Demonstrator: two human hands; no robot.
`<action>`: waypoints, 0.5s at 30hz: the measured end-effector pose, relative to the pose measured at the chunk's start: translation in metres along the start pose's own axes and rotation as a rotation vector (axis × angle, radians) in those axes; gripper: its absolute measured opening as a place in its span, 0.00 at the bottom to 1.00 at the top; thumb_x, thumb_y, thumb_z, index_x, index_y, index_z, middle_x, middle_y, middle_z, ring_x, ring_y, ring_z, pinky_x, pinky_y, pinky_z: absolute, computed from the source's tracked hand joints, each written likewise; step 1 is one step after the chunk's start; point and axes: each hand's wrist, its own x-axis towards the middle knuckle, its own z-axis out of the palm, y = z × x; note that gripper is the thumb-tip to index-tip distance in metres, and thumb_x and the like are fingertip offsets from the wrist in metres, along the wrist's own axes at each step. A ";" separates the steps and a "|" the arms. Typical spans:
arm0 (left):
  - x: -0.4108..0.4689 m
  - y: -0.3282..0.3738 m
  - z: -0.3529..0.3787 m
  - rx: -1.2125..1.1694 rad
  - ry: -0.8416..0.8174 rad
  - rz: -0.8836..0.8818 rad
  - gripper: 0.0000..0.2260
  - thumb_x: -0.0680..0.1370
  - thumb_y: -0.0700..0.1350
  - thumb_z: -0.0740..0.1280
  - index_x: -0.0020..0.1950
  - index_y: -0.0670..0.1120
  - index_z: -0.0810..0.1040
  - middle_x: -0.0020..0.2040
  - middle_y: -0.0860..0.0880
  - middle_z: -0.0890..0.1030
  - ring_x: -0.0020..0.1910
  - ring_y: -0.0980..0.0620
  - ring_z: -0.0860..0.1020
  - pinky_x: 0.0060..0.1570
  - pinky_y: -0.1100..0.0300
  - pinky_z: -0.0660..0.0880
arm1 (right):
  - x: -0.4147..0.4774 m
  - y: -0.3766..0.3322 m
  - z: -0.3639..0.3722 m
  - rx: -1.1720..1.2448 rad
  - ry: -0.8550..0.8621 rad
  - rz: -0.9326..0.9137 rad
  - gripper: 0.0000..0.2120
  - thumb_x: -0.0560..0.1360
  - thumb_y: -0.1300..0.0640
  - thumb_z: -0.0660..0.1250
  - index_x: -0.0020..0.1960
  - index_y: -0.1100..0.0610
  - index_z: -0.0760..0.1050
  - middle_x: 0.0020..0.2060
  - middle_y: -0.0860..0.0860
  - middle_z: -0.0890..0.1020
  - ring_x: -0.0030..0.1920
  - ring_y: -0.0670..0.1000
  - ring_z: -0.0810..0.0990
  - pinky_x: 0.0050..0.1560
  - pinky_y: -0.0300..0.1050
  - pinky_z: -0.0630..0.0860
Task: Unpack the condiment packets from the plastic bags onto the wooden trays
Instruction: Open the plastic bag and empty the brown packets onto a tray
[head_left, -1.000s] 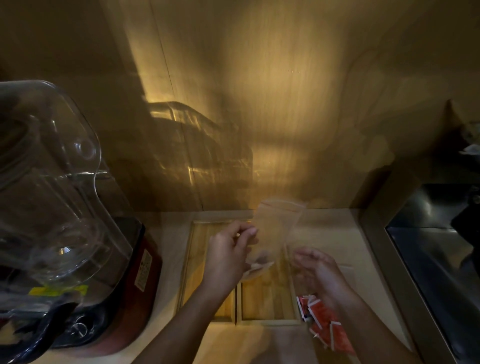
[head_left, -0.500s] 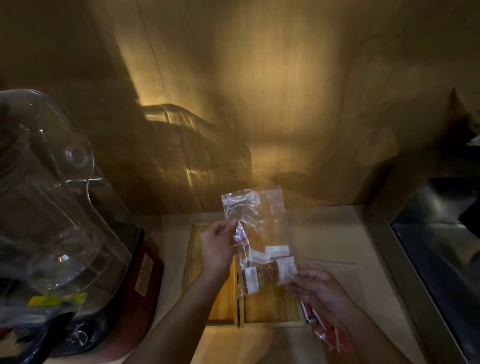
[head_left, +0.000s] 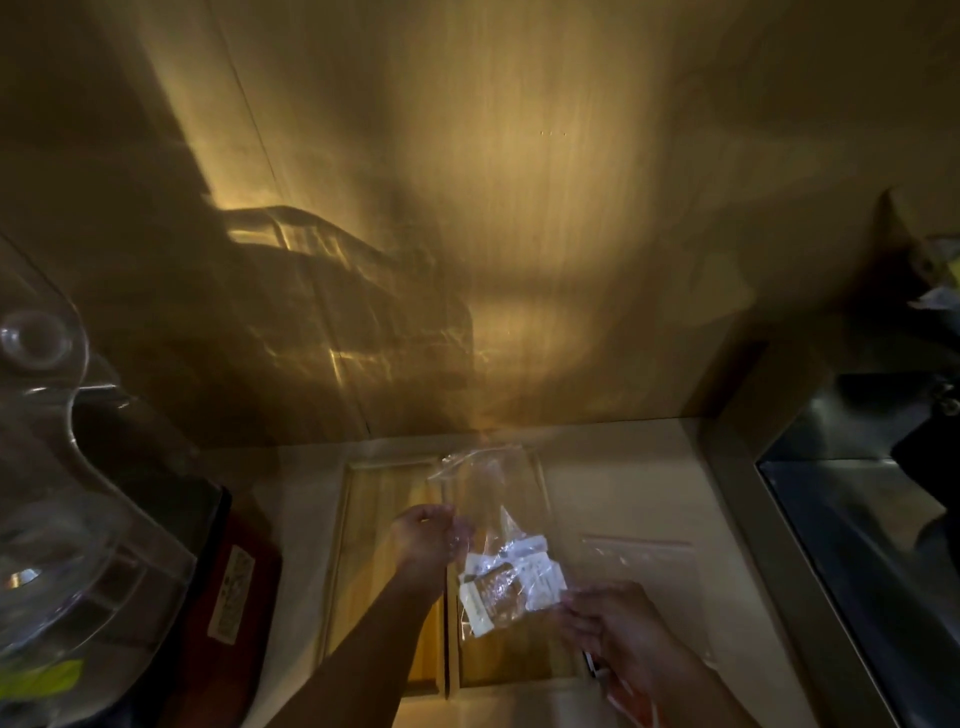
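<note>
A clear plastic bag (head_left: 493, 499) hangs above two wooden trays, the left tray (head_left: 374, 519) and the right tray (head_left: 519, 660), side by side on the counter. Brown and white condiment packets (head_left: 506, 587) lie bunched at the bag's lower end. My left hand (head_left: 426, 538) pinches the bag's left side. My right hand (head_left: 608, 623) holds the bag's lower right corner by the packets. An empty clear bag (head_left: 644, 561) lies flat on the counter to the right of the trays. Red packets (head_left: 631, 706) show under my right wrist.
A blender with a clear cover (head_left: 67, 519) and a red base (head_left: 234, 597) stands at the left. A steel sink (head_left: 872, 545) fills the right side. A wooden wall (head_left: 493, 234) rises behind the beige counter (head_left: 623, 467).
The bag has dropped lower over the trays and tilted, its mouth now pointing away. Both hands moved down with it, and the packets stay at its lower end.
</note>
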 end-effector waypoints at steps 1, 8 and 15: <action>0.004 -0.001 0.001 -0.001 -0.011 0.004 0.04 0.77 0.34 0.62 0.43 0.37 0.75 0.35 0.41 0.80 0.30 0.48 0.77 0.21 0.63 0.74 | 0.003 0.002 0.000 0.001 0.002 0.021 0.03 0.70 0.73 0.66 0.37 0.69 0.76 0.22 0.58 0.78 0.22 0.50 0.77 0.30 0.43 0.79; 0.027 -0.017 0.002 0.266 -0.063 0.117 0.04 0.78 0.41 0.62 0.50 0.42 0.73 0.45 0.42 0.79 0.37 0.54 0.78 0.36 0.61 0.76 | 0.020 -0.005 0.008 -0.007 0.040 0.162 0.10 0.74 0.73 0.58 0.34 0.68 0.70 0.17 0.56 0.68 0.13 0.45 0.61 0.14 0.32 0.58; -0.009 -0.027 -0.021 0.874 -0.232 0.517 0.07 0.75 0.50 0.65 0.47 0.48 0.72 0.45 0.51 0.77 0.42 0.53 0.75 0.39 0.61 0.72 | 0.030 -0.005 0.011 -0.207 0.088 0.157 0.12 0.71 0.72 0.63 0.30 0.63 0.71 0.21 0.56 0.73 0.19 0.49 0.66 0.24 0.35 0.61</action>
